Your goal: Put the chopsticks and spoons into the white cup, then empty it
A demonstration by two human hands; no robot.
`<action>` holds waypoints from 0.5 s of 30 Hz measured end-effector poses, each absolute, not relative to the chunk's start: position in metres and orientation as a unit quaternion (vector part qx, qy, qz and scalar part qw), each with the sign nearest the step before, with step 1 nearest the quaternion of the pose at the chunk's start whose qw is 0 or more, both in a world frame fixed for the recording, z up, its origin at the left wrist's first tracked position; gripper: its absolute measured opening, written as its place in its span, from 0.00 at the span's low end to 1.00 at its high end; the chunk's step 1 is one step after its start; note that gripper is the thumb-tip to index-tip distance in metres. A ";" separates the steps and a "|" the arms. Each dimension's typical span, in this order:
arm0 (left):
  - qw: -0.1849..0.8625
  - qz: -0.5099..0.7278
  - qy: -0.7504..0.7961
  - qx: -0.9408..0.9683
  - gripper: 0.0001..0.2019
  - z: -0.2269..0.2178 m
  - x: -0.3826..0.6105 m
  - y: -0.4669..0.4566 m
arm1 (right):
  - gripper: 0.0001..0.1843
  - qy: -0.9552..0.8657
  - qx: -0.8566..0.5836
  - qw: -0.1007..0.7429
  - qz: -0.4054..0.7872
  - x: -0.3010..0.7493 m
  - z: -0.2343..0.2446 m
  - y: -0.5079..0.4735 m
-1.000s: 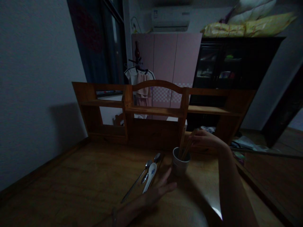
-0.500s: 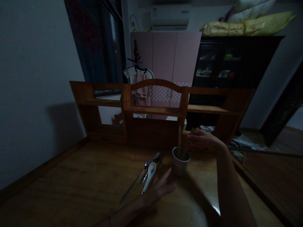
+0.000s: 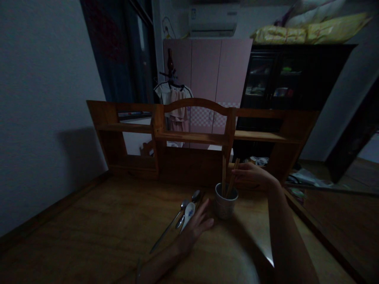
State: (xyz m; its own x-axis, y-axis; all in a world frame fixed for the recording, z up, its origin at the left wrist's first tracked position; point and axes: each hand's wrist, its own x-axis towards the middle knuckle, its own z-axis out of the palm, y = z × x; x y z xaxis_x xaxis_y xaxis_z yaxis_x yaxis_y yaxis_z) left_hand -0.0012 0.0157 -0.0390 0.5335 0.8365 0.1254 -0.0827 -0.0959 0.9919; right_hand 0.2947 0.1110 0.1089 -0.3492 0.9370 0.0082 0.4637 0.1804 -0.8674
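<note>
A pale cup [image 3: 224,205] stands on the wooden desk [image 3: 112,228] with wooden chopsticks [image 3: 227,177] standing in it. My right hand [image 3: 254,176] is just right of the cup, fingers closed around the tops of the chopsticks. My left hand [image 3: 194,230] lies on the desk with fingers stretched out, over the lower end of a white ceramic spoon [image 3: 188,213]. Two metal spoons [image 3: 180,211] lie beside it, left of the cup.
A wooden shelf unit [image 3: 195,136] runs along the desk's back edge. A grey wall [image 3: 44,106] borders the left side. Behind are a pink wardrobe [image 3: 207,75], hanging clothes [image 3: 174,106] and a dark cabinet [image 3: 284,83]. The room is dim.
The chopsticks have gone from leaning to more upright in the cup under my right hand. My left hand has slid forward and left onto the white spoon.
</note>
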 end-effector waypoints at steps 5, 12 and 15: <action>0.590 0.425 0.284 0.626 0.29 -0.039 0.001 0.018 | 0.24 -0.715 -0.487 0.282 0.416 0.295 0.108 0.113; 0.556 0.508 0.265 0.602 0.24 -0.022 0.001 0.013 | 0.24 -0.712 -0.491 0.266 0.426 0.294 0.106 0.113; 0.526 0.534 0.303 0.588 0.19 -0.018 0.000 0.014 | 0.24 -0.710 -0.493 0.264 0.429 0.294 0.106 0.112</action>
State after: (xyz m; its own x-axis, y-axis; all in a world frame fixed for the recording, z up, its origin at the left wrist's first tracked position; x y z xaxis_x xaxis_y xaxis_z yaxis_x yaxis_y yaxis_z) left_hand -0.0004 0.0138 -0.0177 0.2456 0.9186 0.3096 -0.2057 -0.2627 0.9427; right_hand 0.2943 0.1125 0.1056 -0.3756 0.9255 -0.0483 0.4724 0.1463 -0.8691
